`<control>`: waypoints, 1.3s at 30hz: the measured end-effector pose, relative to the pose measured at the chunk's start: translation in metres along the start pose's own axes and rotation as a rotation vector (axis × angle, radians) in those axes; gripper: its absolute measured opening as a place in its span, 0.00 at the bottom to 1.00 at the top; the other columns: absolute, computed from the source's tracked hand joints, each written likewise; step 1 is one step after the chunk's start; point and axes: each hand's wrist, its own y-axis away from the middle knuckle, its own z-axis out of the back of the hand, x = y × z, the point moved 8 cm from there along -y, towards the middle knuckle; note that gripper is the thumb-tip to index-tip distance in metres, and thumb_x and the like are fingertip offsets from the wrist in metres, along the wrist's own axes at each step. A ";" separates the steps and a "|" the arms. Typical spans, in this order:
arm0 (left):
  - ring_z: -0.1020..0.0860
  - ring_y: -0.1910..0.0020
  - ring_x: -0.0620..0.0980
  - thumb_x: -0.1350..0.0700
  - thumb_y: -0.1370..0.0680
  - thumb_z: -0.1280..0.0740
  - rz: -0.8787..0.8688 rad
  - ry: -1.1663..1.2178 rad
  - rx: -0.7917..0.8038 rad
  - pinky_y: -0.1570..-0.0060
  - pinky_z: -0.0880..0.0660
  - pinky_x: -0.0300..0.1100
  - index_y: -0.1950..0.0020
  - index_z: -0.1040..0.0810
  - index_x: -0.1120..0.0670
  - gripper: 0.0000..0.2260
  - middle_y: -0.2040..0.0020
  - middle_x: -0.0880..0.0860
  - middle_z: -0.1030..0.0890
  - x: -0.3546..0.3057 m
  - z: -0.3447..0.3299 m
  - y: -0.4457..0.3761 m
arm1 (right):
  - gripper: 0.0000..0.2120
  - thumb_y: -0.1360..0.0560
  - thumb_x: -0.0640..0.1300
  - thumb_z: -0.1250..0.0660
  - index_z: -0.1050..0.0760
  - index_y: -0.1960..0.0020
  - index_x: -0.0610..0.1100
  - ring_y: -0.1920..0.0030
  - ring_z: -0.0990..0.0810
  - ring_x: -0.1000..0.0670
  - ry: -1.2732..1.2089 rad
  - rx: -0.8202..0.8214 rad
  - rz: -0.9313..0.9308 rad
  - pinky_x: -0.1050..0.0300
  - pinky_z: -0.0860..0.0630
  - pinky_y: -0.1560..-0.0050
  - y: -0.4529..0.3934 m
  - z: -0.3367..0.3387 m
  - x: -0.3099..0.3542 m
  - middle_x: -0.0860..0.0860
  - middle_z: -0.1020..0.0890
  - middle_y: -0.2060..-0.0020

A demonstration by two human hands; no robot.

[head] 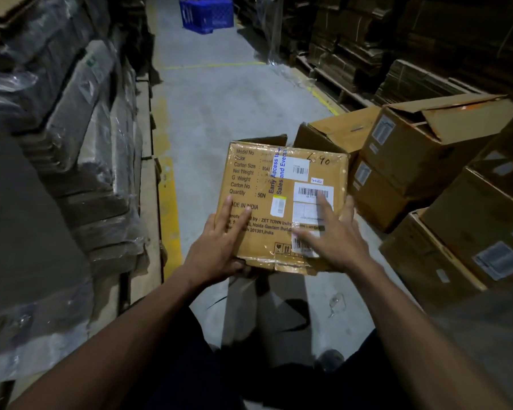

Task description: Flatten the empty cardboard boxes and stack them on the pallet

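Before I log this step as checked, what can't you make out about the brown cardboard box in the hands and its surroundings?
Head view only:
- Brown cardboard box: inside and underside face away, so emptiness is unconfirmed.
- Printed spec values: too small, glare from tape.
- Left hand: thumb tucked under the box edge.
- Right hand: motion-blurred, so contact is unclear.
- Stacked brown cartons: cut off by the right edge.
- Pallet: not identifiable in the dark.
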 end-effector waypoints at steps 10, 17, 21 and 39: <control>0.31 0.30 0.63 0.42 0.32 0.22 0.109 0.180 -0.051 0.36 0.26 0.56 0.20 0.54 0.36 0.51 0.22 0.61 0.53 -0.006 -0.001 -0.012 | 0.57 0.32 0.54 0.21 0.61 0.20 0.63 0.32 0.32 0.41 -0.010 -0.211 0.077 0.47 0.24 0.40 0.039 -0.034 -0.036 0.46 0.51 0.26; 0.27 0.36 0.60 0.45 0.30 0.23 0.162 0.258 -0.130 0.39 0.26 0.53 0.21 0.43 0.40 0.43 0.28 0.59 0.35 0.000 0.023 -0.020 | 0.37 0.27 0.41 0.23 0.35 0.23 0.56 0.33 0.26 0.46 -0.278 -0.477 0.267 0.54 0.23 0.38 0.032 -0.013 -0.029 0.47 0.36 0.28; 0.28 0.34 0.57 0.39 0.33 0.23 0.169 0.374 -0.161 0.36 0.30 0.50 0.22 0.36 0.44 0.42 0.30 0.57 0.29 0.006 0.056 -0.028 | 0.31 0.28 0.40 0.23 0.27 0.28 0.50 0.31 0.28 0.42 -0.344 -0.523 0.279 0.40 0.23 0.37 0.023 0.019 -0.015 0.41 0.32 0.28; 0.24 0.37 0.55 0.27 0.37 0.30 0.431 0.840 -0.386 0.37 0.25 0.55 0.25 0.39 0.48 0.47 0.34 0.52 0.23 0.031 0.038 -0.063 | 0.45 0.23 0.56 0.30 0.59 0.20 0.60 0.23 0.41 0.43 -0.629 -0.398 0.091 0.47 0.38 0.28 -0.027 0.008 -0.015 0.48 0.46 0.20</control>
